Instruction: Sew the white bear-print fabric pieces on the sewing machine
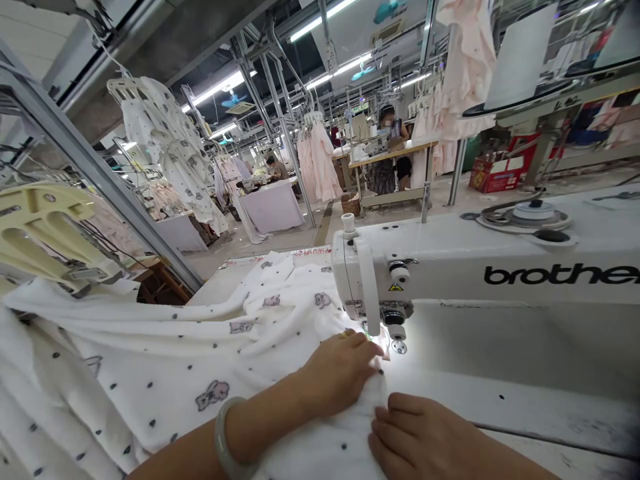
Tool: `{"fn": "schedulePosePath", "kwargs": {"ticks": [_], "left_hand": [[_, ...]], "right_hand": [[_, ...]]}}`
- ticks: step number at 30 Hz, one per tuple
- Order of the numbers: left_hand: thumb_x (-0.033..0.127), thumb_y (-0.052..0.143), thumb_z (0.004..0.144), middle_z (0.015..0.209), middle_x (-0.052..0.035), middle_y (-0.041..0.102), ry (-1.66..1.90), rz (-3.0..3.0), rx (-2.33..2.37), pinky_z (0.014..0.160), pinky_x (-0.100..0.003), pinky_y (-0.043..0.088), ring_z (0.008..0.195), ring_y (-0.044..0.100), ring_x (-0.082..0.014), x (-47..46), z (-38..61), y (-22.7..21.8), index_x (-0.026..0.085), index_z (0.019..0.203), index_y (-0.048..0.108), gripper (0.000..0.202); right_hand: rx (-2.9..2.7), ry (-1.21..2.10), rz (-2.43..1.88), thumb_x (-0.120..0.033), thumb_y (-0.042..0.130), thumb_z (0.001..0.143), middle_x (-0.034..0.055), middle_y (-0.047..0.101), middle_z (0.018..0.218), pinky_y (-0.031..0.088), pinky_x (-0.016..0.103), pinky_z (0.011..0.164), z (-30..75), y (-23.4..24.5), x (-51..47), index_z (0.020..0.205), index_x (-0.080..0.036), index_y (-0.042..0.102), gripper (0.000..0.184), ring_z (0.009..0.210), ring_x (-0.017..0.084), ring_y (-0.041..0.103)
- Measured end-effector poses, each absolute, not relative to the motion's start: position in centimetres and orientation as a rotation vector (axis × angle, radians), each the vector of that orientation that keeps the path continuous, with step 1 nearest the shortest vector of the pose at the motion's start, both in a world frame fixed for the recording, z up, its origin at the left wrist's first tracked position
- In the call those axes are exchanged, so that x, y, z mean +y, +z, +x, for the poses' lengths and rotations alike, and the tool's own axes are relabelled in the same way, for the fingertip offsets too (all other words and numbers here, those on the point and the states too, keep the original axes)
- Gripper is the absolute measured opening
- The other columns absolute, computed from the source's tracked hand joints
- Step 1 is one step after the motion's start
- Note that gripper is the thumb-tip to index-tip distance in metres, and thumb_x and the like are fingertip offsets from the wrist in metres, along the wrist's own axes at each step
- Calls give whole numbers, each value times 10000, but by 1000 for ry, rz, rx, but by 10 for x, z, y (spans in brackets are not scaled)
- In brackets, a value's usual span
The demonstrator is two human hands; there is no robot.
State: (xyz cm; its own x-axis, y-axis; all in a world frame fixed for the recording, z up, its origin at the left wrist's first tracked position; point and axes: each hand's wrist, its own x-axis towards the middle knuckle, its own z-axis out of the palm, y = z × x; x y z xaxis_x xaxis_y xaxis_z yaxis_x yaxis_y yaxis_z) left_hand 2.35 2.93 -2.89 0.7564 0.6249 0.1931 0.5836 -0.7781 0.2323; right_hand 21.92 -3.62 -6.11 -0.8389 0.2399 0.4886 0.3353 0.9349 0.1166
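Observation:
A white printed fabric with small dots and pink animal shapes lies spread over the sewing table and drapes off to the left. My left hand, with a pale bangle on the wrist, presses flat on the fabric right at the needle of the white sewing machine. My right hand rests on the fabric's near edge just in front of the needle area, fingers curled together against the cloth. The needle itself is partly hidden behind my left fingers.
A cream plastic hanger and hanging garments are at the left. A metal post slants across the left side. Other people sit at sewing tables in the background. A red box sits on the floor at right.

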Motion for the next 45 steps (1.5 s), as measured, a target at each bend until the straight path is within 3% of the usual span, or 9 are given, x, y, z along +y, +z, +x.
{"fn": "schedulePosePath", "kwargs": {"ticks": [3, 9, 15, 21, 26, 32, 39, 45], "left_hand": [[125, 532, 953, 1158, -99, 681, 462, 2682, 1084, 961, -399, 539, 1061, 626, -248, 15, 15, -22, 162, 1135, 623, 207], [184, 463, 1022, 1313, -110, 634, 382, 2740, 984, 1124, -454, 452, 1242, 567, -269, 6, 8, -29, 173, 1327, 563, 321], [181, 442, 1026, 1224, -118, 672, 392, 2810, 976, 1055, -443, 497, 1167, 611, -270, 28, 9, -36, 178, 1284, 563, 285], [149, 474, 1003, 1053, -93, 668, 395, 2773, 1037, 931, -391, 547, 1018, 652, -240, 53, 4, -44, 191, 1035, 528, 75], [152, 493, 987, 967, -80, 670, 371, 2776, 993, 869, -357, 554, 944, 661, -225, 74, 8, -39, 188, 926, 565, 101], [145, 482, 983, 988, -101, 701, 363, 2867, 920, 956, -382, 541, 997, 661, -235, 63, 6, -29, 170, 898, 637, 179], [194, 438, 1020, 1129, -117, 718, 352, 2829, 886, 1002, -379, 547, 1140, 665, -245, 55, -2, -40, 163, 1132, 667, 257], [214, 456, 1032, 1007, -93, 722, 236, 2758, 855, 989, -370, 543, 1043, 682, -234, 69, 3, -17, 166, 955, 682, 243]], "right_hand": [[-2609, -227, -396, -25, 477, 982, 67, 711, 804, 463, 342, 838, 219, -59, -33, 1022, -142, 663, 224, 757, 196, 641], [-2575, -174, -399, -18, 394, 1015, 47, 688, 782, 451, 327, 831, 218, -60, -30, 1043, -148, 658, 296, 750, 181, 619], [-2484, -90, -467, -11, 336, 1028, 48, 691, 789, 458, 331, 793, 218, -70, -17, 966, -162, 646, 351, 693, 173, 611], [-2431, 32, -590, -31, 346, 1043, 26, 707, 787, 487, 301, 780, 220, -68, -6, 941, -186, 662, 367, 641, 152, 618], [-2424, 147, -702, -52, 376, 1034, 27, 716, 772, 504, 303, 791, 223, -64, 2, 949, -194, 679, 345, 671, 161, 644], [-2407, 182, -686, -74, 383, 1048, 10, 709, 761, 502, 300, 792, 225, -64, 4, 960, -196, 672, 326, 670, 156, 647], [-2402, 120, -744, -89, 374, 1039, 31, 738, 792, 529, 306, 768, 226, -68, 14, 966, -199, 706, 357, 703, 173, 677], [-2360, 49, -801, -145, 341, 1071, 57, 782, 933, 533, 314, 691, 227, -71, 25, 957, -189, 732, 410, 725, 181, 699]]}}
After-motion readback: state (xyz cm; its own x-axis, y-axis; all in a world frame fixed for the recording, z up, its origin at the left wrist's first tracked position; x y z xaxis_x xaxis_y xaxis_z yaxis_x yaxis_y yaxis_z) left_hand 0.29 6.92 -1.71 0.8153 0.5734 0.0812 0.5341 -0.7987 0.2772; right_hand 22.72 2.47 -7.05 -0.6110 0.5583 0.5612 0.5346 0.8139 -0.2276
